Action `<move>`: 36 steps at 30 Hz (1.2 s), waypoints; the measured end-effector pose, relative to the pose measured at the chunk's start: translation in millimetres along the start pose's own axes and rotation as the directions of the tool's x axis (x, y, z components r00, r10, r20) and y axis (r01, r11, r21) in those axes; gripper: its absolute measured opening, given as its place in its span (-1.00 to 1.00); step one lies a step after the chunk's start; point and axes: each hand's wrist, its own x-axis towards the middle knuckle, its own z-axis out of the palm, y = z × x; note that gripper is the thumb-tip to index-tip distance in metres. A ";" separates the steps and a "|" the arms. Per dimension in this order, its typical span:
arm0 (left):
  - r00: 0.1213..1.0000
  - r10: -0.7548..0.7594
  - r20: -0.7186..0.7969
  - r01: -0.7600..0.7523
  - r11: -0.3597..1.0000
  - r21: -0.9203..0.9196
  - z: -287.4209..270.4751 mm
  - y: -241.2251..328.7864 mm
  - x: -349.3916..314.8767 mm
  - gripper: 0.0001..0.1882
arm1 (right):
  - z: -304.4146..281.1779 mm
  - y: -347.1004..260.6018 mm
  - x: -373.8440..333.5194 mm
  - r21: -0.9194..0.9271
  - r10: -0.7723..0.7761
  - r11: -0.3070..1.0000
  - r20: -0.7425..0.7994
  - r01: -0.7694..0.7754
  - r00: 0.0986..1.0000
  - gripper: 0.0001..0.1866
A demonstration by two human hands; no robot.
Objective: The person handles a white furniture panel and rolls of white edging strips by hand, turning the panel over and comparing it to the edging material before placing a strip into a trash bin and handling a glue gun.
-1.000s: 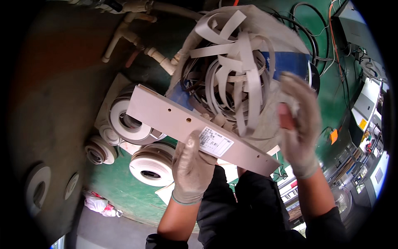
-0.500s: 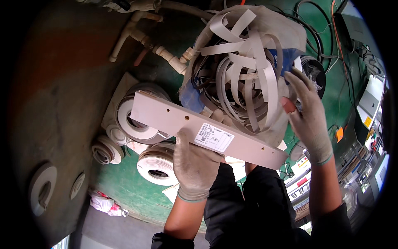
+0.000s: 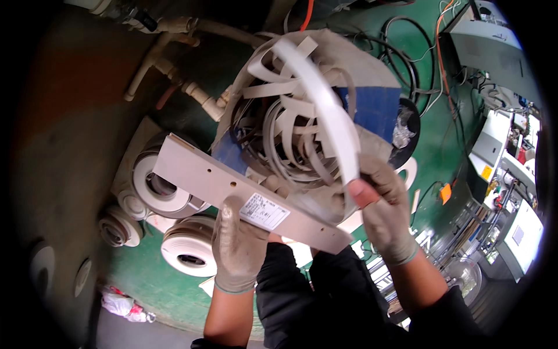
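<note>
My left hand (image 3: 239, 247), in a pale glove, is closed on a long narrow pale board (image 3: 195, 168). Its thumb lies over the front face, beside a white printed label (image 3: 265, 213); several small holes run along the board. My right hand (image 3: 385, 212), also gloved with the thumb's tip bare, pinches a white strip of edge banding (image 3: 328, 107). That strip arcs up over an open sack (image 3: 369, 72) and is smeared by motion. Inside the sack lie tangled pale and brown strips (image 3: 279, 139). The fingers behind the board are hidden.
Rolls of edge banding (image 3: 189, 247) stand left of the board on the green floor (image 3: 157, 296). Pipes (image 3: 200, 100) run along the dark wall at the left. Black cables (image 3: 407, 55) curl at the far right, and a white plastic bag (image 3: 125, 305) lies at lower left.
My right hand, open beside the sack before, has closed on a white strip and pulls it up. The board stays in my left hand; the whole view has shifted.
</note>
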 end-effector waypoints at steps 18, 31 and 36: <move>0.985 -0.094 -0.144 0.133 0.948 0.290 24.7 -4.9 0.5 -0.38 | -28.2 49.0 27.3 -0.358 -0.273 0.918 -0.258 0.170 0.927 -0.78; 0.987 -0.005 -0.163 0.080 0.885 0.458 54.5 -18.8 3.4 -0.43 | -12.9 133.2 211.8 -0.761 -0.441 0.648 -0.335 0.036 0.833 -0.54; 0.987 0.062 -0.151 0.018 0.878 0.478 56.3 -13.4 2.7 -0.48 | -2.7 34.4 133.5 -0.132 0.112 0.981 -0.206 -0.141 0.972 -0.69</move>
